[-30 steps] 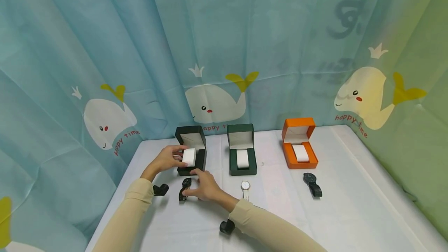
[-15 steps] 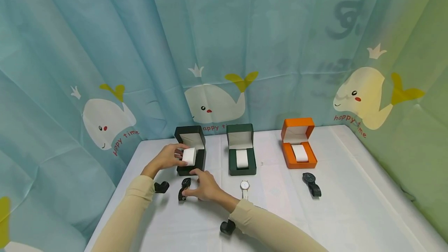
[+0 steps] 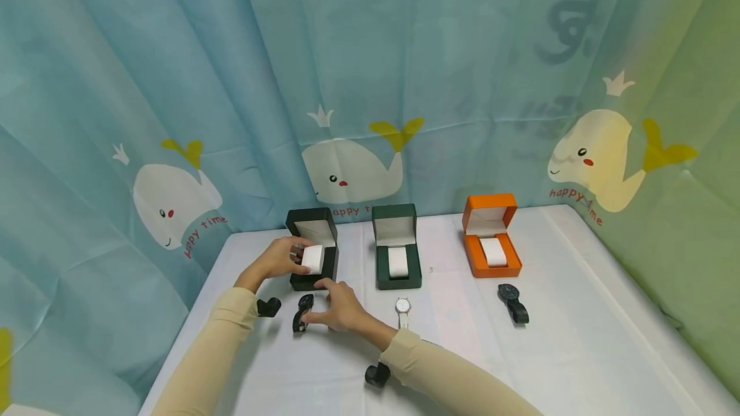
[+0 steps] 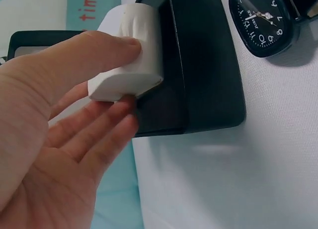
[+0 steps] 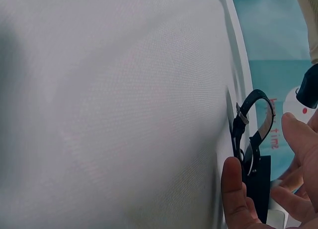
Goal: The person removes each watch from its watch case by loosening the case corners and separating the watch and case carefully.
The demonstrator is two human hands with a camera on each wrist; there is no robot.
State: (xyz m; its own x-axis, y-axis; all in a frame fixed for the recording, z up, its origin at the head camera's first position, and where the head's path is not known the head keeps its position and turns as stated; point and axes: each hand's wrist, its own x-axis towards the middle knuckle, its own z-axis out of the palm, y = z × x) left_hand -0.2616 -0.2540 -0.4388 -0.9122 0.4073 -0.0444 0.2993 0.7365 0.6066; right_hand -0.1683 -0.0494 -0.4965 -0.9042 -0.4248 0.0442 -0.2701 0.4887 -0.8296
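My left hand (image 3: 276,260) pinches a white watch cushion (image 3: 313,259) between thumb and fingers at the left, open, very dark watch box (image 3: 329,268). In the left wrist view, the cushion (image 4: 121,80) is tilted and stands partly out of the box (image 4: 208,65). A black wristwatch (image 3: 300,313) lies in front of that box; its dial (image 4: 259,23) faces the left wrist camera. My right hand (image 3: 347,312) is close beside this watch, thumb at its strap and fingers spread. The right wrist view shows the looped strap (image 5: 258,96) just beyond a fingertip (image 5: 232,174).
An open green watch box (image 3: 415,268) and an open orange one (image 3: 476,259) stand to the right, each with a white cushion inside. A white-strapped watch (image 3: 403,307) and another black watch (image 3: 512,303) lie before them on the white tablecloth (image 3: 584,313). A whale-print curtain (image 3: 462,82) hangs behind.
The head view has drifted very slightly. Both hands keep their places at the cushion and the black wristwatch.
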